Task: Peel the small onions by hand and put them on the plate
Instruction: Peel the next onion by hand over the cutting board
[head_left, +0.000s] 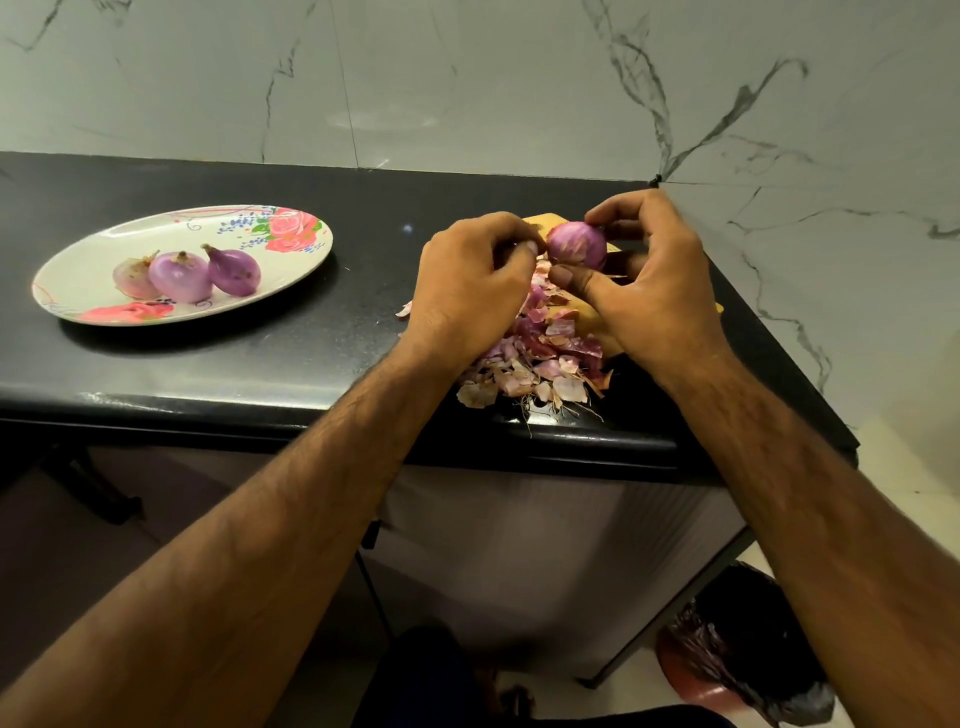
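Onion held over a heap of peelings

The right hand (655, 283) grips a small onion (576, 245) between thumb and curled fingers, above the peelings (540, 353) on the counter (311, 338). The left hand (467, 291) curls just beside it; I cannot tell whether it pinches skin. Well apart to the left, the plate (88, 262) holds three onions (182, 275).

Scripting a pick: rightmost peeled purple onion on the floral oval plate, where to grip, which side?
Likely best: pinch the rightmost peeled purple onion across its round belly, coming from above and the right. Its pointed tip leans up-left toward the neighbouring onion, which crowds that side; the right side faces bare floral plate.
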